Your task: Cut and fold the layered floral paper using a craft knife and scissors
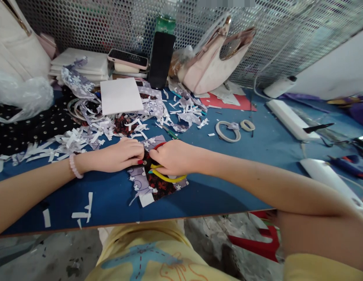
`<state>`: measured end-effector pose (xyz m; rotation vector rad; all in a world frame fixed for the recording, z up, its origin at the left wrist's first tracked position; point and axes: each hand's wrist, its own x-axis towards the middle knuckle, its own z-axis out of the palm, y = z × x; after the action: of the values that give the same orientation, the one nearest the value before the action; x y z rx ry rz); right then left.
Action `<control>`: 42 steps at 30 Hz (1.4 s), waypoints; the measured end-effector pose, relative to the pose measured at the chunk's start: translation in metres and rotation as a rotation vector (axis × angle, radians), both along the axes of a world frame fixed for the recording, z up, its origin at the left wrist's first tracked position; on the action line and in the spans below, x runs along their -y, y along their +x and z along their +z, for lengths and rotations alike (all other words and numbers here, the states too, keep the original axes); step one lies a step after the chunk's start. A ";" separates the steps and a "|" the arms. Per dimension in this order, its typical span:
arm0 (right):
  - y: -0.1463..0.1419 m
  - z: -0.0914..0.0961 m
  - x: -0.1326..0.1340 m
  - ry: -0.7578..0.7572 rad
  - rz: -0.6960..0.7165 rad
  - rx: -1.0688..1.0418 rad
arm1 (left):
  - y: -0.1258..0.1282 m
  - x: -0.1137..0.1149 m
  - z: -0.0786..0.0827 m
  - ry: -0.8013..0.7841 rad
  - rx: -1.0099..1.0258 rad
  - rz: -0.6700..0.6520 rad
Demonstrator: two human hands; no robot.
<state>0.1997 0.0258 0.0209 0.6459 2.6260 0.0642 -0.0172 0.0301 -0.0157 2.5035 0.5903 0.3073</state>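
My right hand (pixel 174 156) is closed on a pair of scissors (pixel 177 178) with yellow and red handles, over a patchwork of fabric. Thumb and fingers of my left hand (pixel 123 155) are pinched at the upper left edge of the same fabric (pixel 161 187), which has a dark red-and-black print with lilac floral parts. A white strip hangs off its lower edge. The scissor blades are mostly hidden by the hands and the dark cloth, so I cannot tell whether they are apart.
White and lilac scraps (pixel 73 140) are heaped beyond my hands, with a white square sheet (pixel 122 96) on top. A phone (pixel 161 60) stands upright behind them. Tape rolls (pixel 228 131), a handbag (pixel 213 66) and a white power strip (pixel 289 119) lie farther right. Perforated metal backs the blue table.
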 end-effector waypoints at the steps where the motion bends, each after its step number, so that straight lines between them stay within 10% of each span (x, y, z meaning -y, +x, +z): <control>1: -0.001 0.000 0.000 0.003 0.006 -0.011 | 0.000 0.000 0.000 -0.007 0.000 0.000; 12: -0.010 0.003 0.003 0.004 0.054 -0.009 | -0.002 0.000 0.002 -0.080 0.027 0.031; 23: 0.046 0.001 0.022 -0.014 -0.247 -0.020 | -0.001 0.002 0.002 -0.151 0.091 0.162; 42: 0.058 -0.004 0.020 0.113 -0.422 -0.186 | 0.000 0.006 0.000 -0.077 0.046 0.265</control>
<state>0.2573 0.0062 0.0173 1.2866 2.6114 0.0265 -0.0175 0.0245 -0.0160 2.3384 0.8999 0.4312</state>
